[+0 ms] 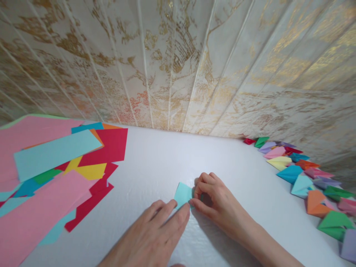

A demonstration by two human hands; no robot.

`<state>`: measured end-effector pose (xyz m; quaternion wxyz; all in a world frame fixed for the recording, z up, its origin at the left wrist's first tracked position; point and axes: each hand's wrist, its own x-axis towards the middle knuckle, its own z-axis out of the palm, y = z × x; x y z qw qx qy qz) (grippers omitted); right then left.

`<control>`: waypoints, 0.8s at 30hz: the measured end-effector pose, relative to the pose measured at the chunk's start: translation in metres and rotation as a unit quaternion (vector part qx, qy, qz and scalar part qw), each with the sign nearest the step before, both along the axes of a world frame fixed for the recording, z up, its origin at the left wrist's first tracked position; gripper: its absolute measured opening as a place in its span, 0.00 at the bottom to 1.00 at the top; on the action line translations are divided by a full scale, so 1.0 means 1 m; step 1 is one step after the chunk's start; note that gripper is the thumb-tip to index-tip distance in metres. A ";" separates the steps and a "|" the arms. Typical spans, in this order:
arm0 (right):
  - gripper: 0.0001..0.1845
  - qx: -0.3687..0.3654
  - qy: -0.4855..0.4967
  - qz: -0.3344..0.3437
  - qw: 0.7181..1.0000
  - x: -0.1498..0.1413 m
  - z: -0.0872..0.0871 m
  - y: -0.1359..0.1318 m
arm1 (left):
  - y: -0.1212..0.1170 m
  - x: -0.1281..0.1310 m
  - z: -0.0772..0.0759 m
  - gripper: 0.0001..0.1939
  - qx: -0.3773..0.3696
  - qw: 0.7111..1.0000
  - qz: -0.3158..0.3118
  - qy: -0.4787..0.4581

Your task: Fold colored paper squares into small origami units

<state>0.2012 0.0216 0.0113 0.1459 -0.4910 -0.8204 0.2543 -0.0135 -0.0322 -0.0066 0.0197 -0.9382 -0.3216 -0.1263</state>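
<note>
Hands [162,231] at small paper [183,194]: pale turquoise, straight-edged.

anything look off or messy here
Mainly the paper heap at left: its sheets overlap at mismatched angles, edges unaligned, while the folded pieces at right run in a curved band. I see no spill, and no visible damage to the blue paper being worked.

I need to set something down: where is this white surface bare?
Widest: the white surface between red paper and folded pieces, beyond the left hand and right hand. Also between the right hand and those pieces. Crowded: the left, under overlapping sheets, and the right edge, under the pieces.
</note>
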 end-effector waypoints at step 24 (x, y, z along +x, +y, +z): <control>0.20 -0.022 0.060 -0.045 0.997 -0.002 0.000 -0.014 | -0.005 -0.003 0.014 0.36 -0.096 0.995 0.011 0.021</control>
